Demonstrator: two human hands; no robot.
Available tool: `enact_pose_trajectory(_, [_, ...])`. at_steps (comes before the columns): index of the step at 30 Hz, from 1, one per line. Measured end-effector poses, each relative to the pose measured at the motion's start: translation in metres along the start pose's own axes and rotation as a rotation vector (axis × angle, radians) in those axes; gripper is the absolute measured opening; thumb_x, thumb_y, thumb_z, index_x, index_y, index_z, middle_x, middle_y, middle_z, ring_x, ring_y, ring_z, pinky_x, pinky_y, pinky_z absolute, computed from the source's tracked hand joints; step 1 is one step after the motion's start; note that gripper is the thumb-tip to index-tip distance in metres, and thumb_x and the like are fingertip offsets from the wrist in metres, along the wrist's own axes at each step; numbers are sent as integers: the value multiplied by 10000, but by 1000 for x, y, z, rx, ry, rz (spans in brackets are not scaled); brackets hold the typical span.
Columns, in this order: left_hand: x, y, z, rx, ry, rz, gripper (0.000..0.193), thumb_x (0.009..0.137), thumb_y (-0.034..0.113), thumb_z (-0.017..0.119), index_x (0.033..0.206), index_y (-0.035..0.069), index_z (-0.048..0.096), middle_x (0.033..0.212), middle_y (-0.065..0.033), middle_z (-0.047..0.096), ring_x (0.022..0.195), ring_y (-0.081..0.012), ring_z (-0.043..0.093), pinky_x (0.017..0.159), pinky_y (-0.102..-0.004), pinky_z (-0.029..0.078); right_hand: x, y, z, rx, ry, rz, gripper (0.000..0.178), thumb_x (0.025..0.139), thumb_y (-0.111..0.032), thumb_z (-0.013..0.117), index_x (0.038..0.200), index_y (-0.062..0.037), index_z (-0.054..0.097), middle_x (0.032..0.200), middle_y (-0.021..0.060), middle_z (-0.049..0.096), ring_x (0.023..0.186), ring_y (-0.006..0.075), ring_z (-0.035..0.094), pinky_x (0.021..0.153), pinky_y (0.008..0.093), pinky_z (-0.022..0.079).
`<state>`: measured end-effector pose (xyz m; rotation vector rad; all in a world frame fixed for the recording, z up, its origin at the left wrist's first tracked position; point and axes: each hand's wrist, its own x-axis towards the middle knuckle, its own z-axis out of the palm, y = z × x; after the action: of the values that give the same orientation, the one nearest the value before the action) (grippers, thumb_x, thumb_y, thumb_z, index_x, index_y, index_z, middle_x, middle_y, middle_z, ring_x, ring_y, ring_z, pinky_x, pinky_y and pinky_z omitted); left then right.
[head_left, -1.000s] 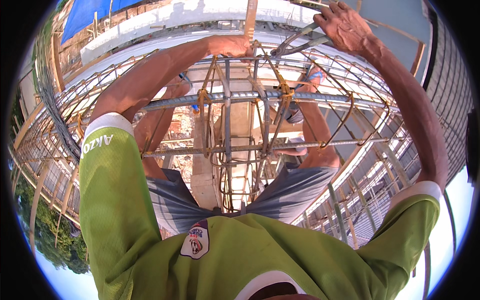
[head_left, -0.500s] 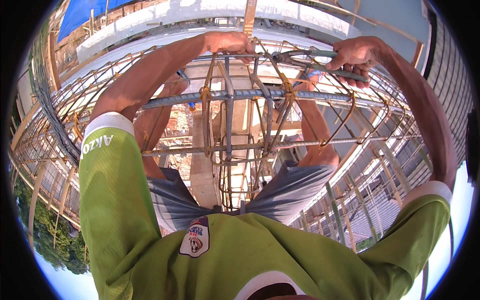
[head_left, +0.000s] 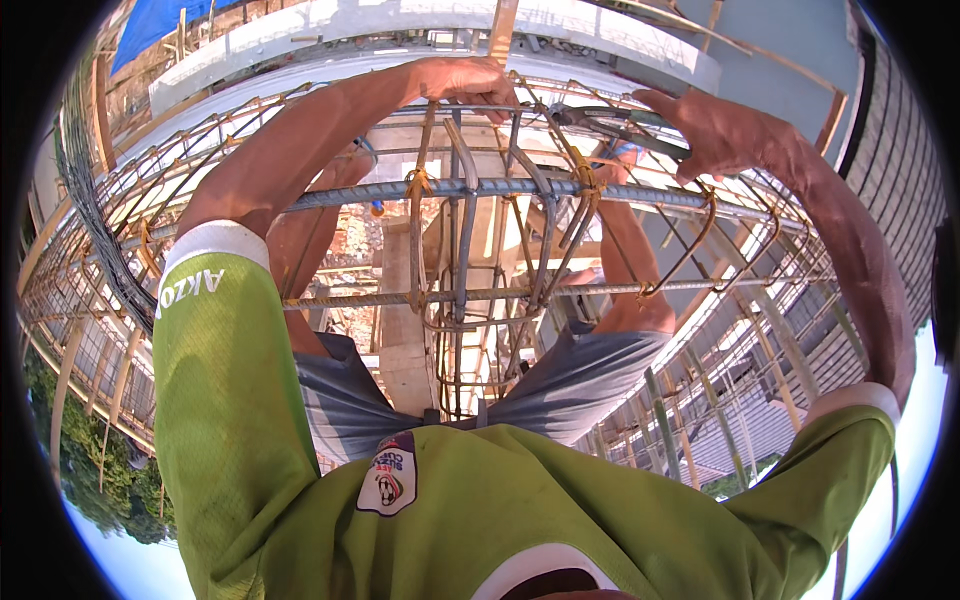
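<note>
A cage of steel reinforcing bars spans in front of me, with a thick ribbed bar (head_left: pixel 370 190) across it and bent stirrups (head_left: pixel 467 240) around it. At its far top bar, my left hand (head_left: pixel 468 84) is closed, fingers curled down against the steel; what they pinch is hidden. My right hand (head_left: pixel 712 130) grips a pair of pincers (head_left: pixel 622 124) by the handles. The jaws point left and rest near the far bar, beside a rusty stirrup and a short gap from my left hand. Rusty tie wire (head_left: pixel 418 183) binds the crossings.
A bundle of dark wire (head_left: pixel 85 210) hangs over the cage at the left. My legs straddle the cage, a wooden board (head_left: pixel 403 300) beneath it. Beyond lies a pale concrete beam (head_left: pixel 400 45). Poles (head_left: pixel 665 425) and a ribbed roof (head_left: pixel 900 150) stand at the right.
The handles of the pincers have come closer together, and my right hand has shifted slightly left and turned over them. My left hand has edged slightly right along the far bar.
</note>
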<state>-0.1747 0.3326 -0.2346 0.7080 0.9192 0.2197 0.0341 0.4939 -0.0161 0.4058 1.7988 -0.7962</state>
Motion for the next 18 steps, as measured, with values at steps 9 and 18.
enact_pose_trajectory(9, [6,-6,3,82,47,97,256,851,158,542,892,-40,699,878,-87,680,972,-179,707,778,-241,545,-3,-1,23,-763,359,-171,617,857,-70,600,1446,-47,416,810,140,612,711,210,639,675,373,516])
enact_pose_trajectory(18, [-3,5,2,118,39,36,234,804,194,528,771,4,660,686,10,509,633,-108,379,593,-290,351,13,14,34,-963,469,-84,622,899,-46,542,1473,11,309,1019,159,566,819,254,642,639,353,578])
